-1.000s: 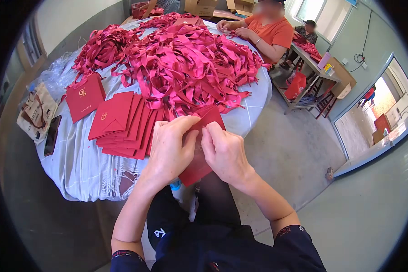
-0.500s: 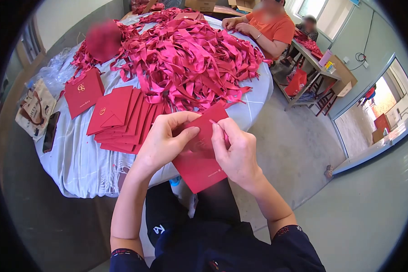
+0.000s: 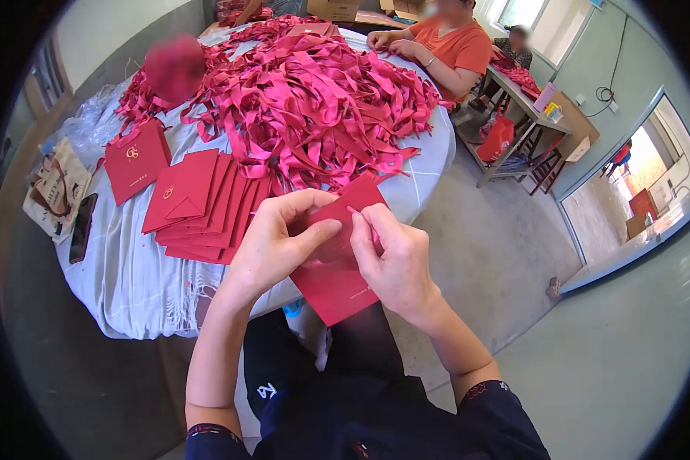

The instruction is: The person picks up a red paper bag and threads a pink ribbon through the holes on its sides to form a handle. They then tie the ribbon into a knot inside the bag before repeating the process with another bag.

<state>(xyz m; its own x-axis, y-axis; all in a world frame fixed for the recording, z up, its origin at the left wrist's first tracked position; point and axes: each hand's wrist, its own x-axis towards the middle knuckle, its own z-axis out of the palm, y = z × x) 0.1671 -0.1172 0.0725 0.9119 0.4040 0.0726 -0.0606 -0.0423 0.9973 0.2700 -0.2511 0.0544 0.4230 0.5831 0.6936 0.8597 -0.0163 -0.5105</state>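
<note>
A red paper gift bag (image 3: 333, 287) with small gold print is held up over my lap, tilted. My left hand (image 3: 284, 238) grips its left upper side, thumb on the front and fingers behind. My right hand (image 3: 395, 261) pinches the end of a pink ribbon (image 3: 353, 210) against the upper part of the bag's front. Most of that ribbon is hidden by my fingers. Just beyond my hands lies a big heap of pink ribbons (image 3: 314, 100). Left of my left hand, several flat red bags (image 3: 184, 195) are stacked in a fan.
Another red bag (image 3: 136, 162) lies further left, near a phone (image 3: 83, 228) and a canvas tote (image 3: 56, 192). A pale cloth (image 3: 123, 284) covers the round table. Across it sits a person in orange (image 3: 456, 46); another sits at a side table (image 3: 525, 100).
My right hand and the ribbon end have shifted slightly left across the bag's front. My left hand keeps its hold. The whole view has moved a little.
</note>
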